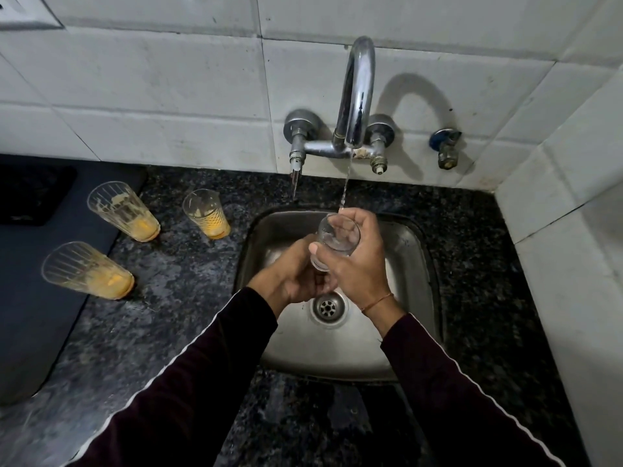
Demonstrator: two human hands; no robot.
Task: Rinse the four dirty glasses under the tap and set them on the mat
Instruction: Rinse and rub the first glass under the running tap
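My right hand wraps the wet glass mid-wall, left hand cupping its base at 7 o'clock: light, slick, fragile.

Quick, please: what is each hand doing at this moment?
Left hand: grips the base of the glass.
Right hand: grip closed around the same glass, under the water.

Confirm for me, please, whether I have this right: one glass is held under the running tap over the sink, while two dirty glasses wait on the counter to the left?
Not quite: the head view shows three dirty glasses waiting at left, not two. The rest holds: both hands, left hand and right hand, hold one glass under the running tap over the sink.
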